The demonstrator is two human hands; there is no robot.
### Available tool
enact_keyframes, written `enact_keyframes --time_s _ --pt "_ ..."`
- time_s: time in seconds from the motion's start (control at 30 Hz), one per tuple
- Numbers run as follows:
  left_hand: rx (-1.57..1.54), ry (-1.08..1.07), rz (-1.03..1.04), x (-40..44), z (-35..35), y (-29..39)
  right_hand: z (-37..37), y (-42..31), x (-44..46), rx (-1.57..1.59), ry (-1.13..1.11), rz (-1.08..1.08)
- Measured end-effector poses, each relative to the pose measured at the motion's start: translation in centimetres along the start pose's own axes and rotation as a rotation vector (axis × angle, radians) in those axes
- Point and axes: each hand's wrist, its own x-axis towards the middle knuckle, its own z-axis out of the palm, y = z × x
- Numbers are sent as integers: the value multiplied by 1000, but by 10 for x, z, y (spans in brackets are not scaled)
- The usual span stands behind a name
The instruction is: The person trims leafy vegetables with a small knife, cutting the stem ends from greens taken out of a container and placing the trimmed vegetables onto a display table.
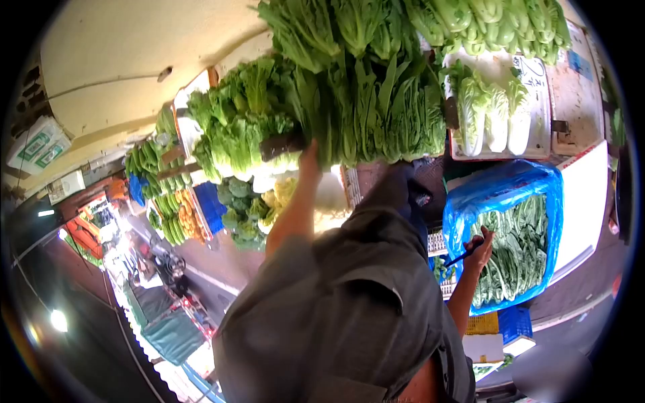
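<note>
My left arm reaches up to the stacked leafy greens [376,111], and my left hand [309,156] is at their lower edge, beside a dark brown block [282,146]. Its fingers are mostly hidden, so I cannot see whether it grips any leaves. Out to the right, my right hand [480,250] is closed around a thin dark knife-like tool [458,260] that points down to the left. That hand is over the left side of a crate lined with blue plastic [556,201], which holds dark leafy greens [514,252] in rows.
Napa cabbages [497,117] lie in a white foam box [541,138] at upper right. Lettuce [242,127], broccoli [236,205], cauliflower [279,196] and cucumbers [144,160] are on the left. Farther off, a motorbike [158,262] stands in the lane. Blue and yellow crates [514,322] sit lower right.
</note>
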Motion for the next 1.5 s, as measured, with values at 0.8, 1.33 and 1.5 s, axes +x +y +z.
enact_keyframes --time_s 0.8,1.33,1.5 --pt "-47 -136 -54 18 -9 -26 -10 -9 -1 -58 -6 -12" --pt "689 135 248 39 -27 -33 -81 35 11 -248 269 -43" --pt "637 -74 -92 -36 -14 24 -146 30 19 -121 489 -120"
